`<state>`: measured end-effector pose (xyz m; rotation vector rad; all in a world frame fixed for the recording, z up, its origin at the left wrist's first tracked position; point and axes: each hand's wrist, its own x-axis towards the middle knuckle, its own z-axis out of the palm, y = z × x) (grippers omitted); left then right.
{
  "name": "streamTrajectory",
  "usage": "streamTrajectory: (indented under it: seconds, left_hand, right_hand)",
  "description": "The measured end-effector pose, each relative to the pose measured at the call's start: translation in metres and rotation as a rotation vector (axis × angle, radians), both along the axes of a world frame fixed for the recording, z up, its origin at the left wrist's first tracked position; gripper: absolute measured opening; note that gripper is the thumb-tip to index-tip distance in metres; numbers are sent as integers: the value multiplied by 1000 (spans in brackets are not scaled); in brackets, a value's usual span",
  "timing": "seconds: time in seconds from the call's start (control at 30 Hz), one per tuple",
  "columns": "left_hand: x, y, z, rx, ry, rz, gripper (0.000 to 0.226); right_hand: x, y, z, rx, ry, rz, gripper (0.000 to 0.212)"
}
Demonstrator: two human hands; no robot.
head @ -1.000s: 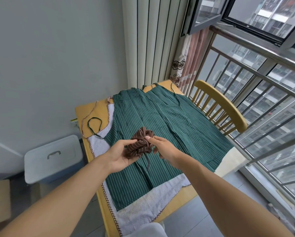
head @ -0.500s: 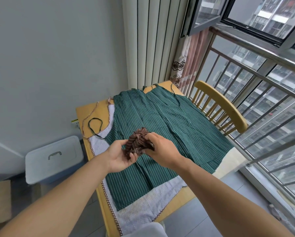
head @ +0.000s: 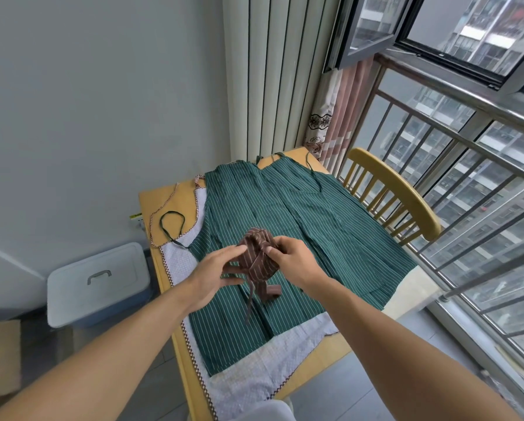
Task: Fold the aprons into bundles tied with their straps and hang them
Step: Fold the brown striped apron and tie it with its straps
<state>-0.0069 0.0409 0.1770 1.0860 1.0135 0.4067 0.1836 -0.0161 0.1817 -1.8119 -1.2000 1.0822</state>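
Above the green apron [head: 300,238] spread on the table [head: 175,199], the left hand [head: 215,271] cradles the brown apron bundle [head: 259,256] while the right hand [head: 291,259] pinches its strap, likely to tighten the tie

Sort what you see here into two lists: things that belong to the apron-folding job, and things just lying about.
Part of the job:
brown striped bundle, held by left hand and right hand
green striped apron
white checked apron

Just lying about:
wooden chair
lidded plastic box
cardboard box
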Motion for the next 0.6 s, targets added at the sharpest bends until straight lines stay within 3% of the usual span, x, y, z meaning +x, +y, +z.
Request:
streamTrajectory:
  seconds: [0.13,0.2,0.3,0.4,0.53,0.6]
  left_hand:
    - [2,-2,-3,55,5,-33,34]
    - [7,-5,-10,54,16,38,39]
    - [13,-7,-16,117,122,145,41]
    - [18,-3,-19,-59,114,263,37]
    - [23,3,-21,-202,63,387,41]
    - [28,4,-21,-193,81,450,40]
  right_hand:
    - [-3,-5,8,-74,246,65,14]
    - [-7,-7,7,-79,226,136,13]
    - [-10,-6,6,-44,-76,188,26]
    - [-14,-13,7,28,-400,149,59]
    - [-22,-17,3,181,-610,209,28]
    - [-29,-18,-1,164,-592,213,31]
